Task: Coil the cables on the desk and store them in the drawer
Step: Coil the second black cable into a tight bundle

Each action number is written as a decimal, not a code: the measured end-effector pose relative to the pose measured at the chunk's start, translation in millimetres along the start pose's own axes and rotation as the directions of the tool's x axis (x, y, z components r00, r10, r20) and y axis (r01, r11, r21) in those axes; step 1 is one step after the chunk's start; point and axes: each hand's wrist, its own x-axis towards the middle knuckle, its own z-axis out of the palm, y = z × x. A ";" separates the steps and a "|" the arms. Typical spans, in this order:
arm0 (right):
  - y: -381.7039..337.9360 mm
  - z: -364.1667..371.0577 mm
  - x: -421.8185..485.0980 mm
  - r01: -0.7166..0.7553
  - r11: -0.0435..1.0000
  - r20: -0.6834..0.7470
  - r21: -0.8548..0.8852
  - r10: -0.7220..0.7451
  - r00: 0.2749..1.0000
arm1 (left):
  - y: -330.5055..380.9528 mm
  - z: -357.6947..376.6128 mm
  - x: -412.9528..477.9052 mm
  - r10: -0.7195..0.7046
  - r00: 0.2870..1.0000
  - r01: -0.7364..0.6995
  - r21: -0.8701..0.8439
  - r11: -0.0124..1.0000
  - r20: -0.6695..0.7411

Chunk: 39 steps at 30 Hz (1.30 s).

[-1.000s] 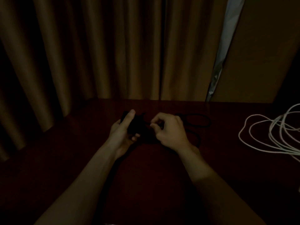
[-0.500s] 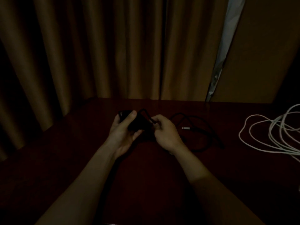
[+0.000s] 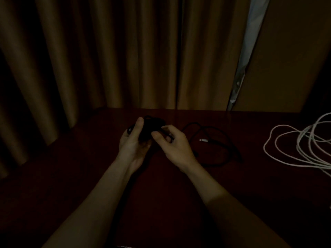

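The scene is very dim. My left hand point(image 3: 133, 140) grips a small coiled bundle of the black cable point(image 3: 149, 128) above the dark red desk point(image 3: 89, 176), thumb up along its left side. My right hand point(image 3: 172, 144) pinches the same cable just right of the bundle. The uncoiled rest of the black cable point(image 3: 220, 140) lies in a loose loop on the desk to the right, its pale metal plug point(image 3: 204, 140) inside the loop. A white cable point(image 3: 293, 149) lies in wide loose loops at the desk's right edge. No drawer is in view.
Brown curtains point(image 3: 107, 59) hang right behind the desk's back edge, with a pale strip point(image 3: 249, 51) at their right and a plain wall panel point(image 3: 286, 59) beyond. The desk's left corner falls off into shadow.
Both hands have lifted slightly toward the back of the desk. The loose black loop has been drawn out to the right, and its plug now shows.
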 end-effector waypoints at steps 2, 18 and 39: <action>0.4 -2.3 -0.5 -0.003 1.000 -0.019 -0.022 0.003 1.000 | 0.1 -2.1 1.1 0.020 0.999 -0.019 0.039 0.999 -0.031; 7.2 -16.3 0.2 -0.012 0.998 -0.033 -0.067 0.010 0.999 | -0.9 -15.1 1.7 0.157 0.987 -0.120 0.479 0.869 -0.038; -0.3 -24.0 5.1 -0.182 0.981 0.131 -0.066 0.190 0.973 | -13.3 -9.8 -3.9 0.289 0.933 -0.349 0.729 0.588 0.214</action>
